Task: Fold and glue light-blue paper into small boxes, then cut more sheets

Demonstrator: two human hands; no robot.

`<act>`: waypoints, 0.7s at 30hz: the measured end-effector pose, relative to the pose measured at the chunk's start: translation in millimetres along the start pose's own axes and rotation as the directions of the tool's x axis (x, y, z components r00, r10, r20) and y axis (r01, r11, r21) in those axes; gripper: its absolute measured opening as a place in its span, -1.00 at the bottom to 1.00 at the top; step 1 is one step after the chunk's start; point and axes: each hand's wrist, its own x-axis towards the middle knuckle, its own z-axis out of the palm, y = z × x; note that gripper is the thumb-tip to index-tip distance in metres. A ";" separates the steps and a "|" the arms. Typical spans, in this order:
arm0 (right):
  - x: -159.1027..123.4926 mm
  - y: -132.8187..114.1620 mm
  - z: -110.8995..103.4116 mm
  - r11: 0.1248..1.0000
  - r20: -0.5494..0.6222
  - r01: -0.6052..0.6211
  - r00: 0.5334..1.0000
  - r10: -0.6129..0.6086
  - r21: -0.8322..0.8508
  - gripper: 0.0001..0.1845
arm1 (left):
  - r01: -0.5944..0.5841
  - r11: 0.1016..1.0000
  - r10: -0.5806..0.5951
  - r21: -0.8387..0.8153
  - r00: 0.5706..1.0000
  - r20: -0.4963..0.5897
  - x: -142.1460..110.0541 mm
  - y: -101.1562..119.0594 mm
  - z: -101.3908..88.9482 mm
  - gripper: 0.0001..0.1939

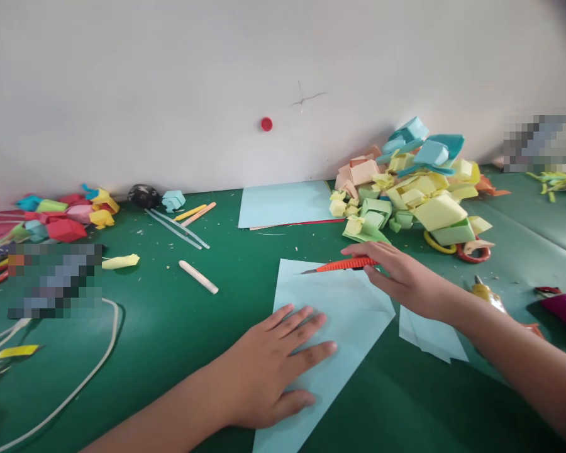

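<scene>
From where I watch, my left hand point(268, 368) lies flat, its grip spread with fingers splayed, pressing down the near left part of one light blue paper sheet point(344, 308) on the green worktop point(170, 327). The sheet runs from under that palm up toward my right hand point(400, 277), whose grip is pinched on one orange craft knife point(344, 265); the blade tip points left and sits at the sheet's far edge. Counting left to right: one heap of coloured folded pieces point(61, 217) by the wall, one white cable point(75, 384), one white stick point(198, 277), a second blue sheet point(287, 202) lying flat near the wall, one big pile of folded paper point(419, 189), and one blue offcut point(429, 336) just beside my right wrist
</scene>
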 end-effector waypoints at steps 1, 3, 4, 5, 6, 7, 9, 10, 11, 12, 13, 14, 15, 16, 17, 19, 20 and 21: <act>-0.7 -5.0 -1.3 0.996 0.000 0.004 1.000 -0.004 0.088 -0.56 | -0.004 1.000 0.004 0.001 1.000 -0.012 -0.4 -0.2 0.5 -0.31; -1.9 -16.1 0.0 0.975 0.035 -0.012 0.999 0.004 0.222 -0.55 | -0.015 1.000 0.015 0.006 0.999 -0.036 -1.1 -0.4 1.2 -0.30; -2.3 -21.6 2.8 0.964 0.060 -0.015 0.998 0.000 0.264 -0.55 | -0.016 1.000 0.016 0.010 0.999 -0.041 -1.4 -0.4 1.3 -0.30; -2.5 -26.6 6.8 0.955 0.076 -0.018 0.997 -0.004 0.296 -0.55 | -0.014 1.000 0.015 0.016 0.999 -0.043 -1.6 -0.3 1.2 -0.29; -2.6 -30.9 11.7 0.947 0.084 -0.014 0.996 -0.014 0.322 -0.57 | -0.012 1.000 0.012 0.020 0.999 -0.040 -1.8 -0.2 1.0 -0.29; -2.7 -34.3 16.8 0.939 0.090 -0.004 0.996 -0.028 0.343 -0.59 | -0.009 1.000 0.010 0.022 0.999 -0.036 -1.9 -0.1 0.5 -0.28; -3.1 -38.4 25.8 0.928 0.099 0.010 0.994 -0.050 0.372 -0.61 | -0.005 1.000 0.005 0.022 1.000 -0.028 -1.9 0.2 -0.4 -0.28; -3.5 -39.3 29.1 0.925 0.104 0.012 0.993 -0.056 0.379 -0.61 | -0.004 1.000 0.005 0.022 1.000 -0.024 -1.7 0.4 -0.8 -0.28; -4.0 -39.5 31.3 0.924 0.109 0.010 0.993 -0.055 0.382 -0.62 | -0.004 1.000 0.005 0.024 1.000 -0.019 -1.6 0.4 -1.1 -0.28; -4.5 -39.3 32.5 0.925 0.114 0.005 0.992 -0.052 0.380 -0.61 | -0.003 1.000 0.004 0.026 1.000 -0.015 -1.4 0.5 -1.2 -0.28; -5.0 -38.8 32.9 0.926 0.120 0.001 0.992 -0.050 0.377 -0.62 | -0.002 1.000 0.002 0.029 1.000 -0.012 -1.2 0.5 -1.2 -0.27; -5.6 -38.3 32.7 0.929 0.123 0.001 0.991 -0.050 0.371 -0.62 | -0.001 1.000 0.002 0.031 1.000 -0.009 -1.0 0.5 -1.1 -0.27; -6.1 -37.7 32.2 0.931 0.126 0.002 0.991 -0.052 0.366 -0.62 | -0.001 0.999 0.001 0.032 1.000 -0.007 -0.9 0.5 -0.9 -0.27; -6.6 -37.2 31.6 0.933 0.129 0.005 0.990 -0.055 0.360 -0.62 | 0.002 0.999 -0.002 0.032 1.000 -0.005 -0.8 0.5 -0.8 -0.27; -7.0 -36.9 31.0 0.935 0.132 0.006 0.990 -0.057 0.355 -0.62 | 0.005 0.999 -0.005 0.032 1.000 -0.003 -0.7 0.6 -0.7 -0.28; -7.7 -36.7 30.4 0.937 0.133 0.009 0.989 -0.059 0.349 -0.63 | 0.010 0.999 -0.010 0.032 1.000 0.008 -0.6 0.9 -1.1 -0.27; -7.9 -36.8 30.3 0.938 0.134 0.009 0.989 -0.059 0.346 -0.63 | 0.012 0.999 -0.013 0.033 1.000 0.016 -0.5 1.2 -1.5 -0.27; -8.0 -37.0 30.4 0.939 0.136 0.010 0.989 -0.060 0.343 -0.62 | 0.015 0.999 -0.016 0.034 1.000 0.025 -0.5 1.4 -2.1 -0.27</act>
